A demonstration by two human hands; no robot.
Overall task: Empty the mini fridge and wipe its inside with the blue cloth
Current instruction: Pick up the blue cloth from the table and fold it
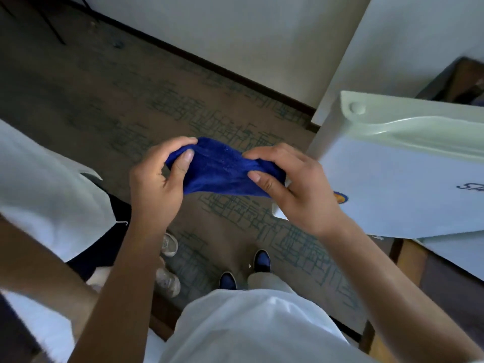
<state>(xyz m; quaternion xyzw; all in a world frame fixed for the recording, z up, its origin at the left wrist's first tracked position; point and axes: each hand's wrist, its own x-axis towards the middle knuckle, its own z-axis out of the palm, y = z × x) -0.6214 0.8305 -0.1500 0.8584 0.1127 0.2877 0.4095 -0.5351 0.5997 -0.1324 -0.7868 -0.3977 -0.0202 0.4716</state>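
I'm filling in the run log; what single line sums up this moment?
left hand: grips blue cloth | right hand: pinches cloth's other end | cloth: stretched between hands above carpet | mini fridge: at right, inside not visible

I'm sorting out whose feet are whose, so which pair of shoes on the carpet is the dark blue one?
The dark blue shoes are the pair straight below the blue cloth, in front of the wearer's own legs. The other pair, the pale sneakers, stands to their left.

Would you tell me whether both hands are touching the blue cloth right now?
Touching. The head view shows the left hand and the right hand each pinching an end of the crumpled blue cloth.
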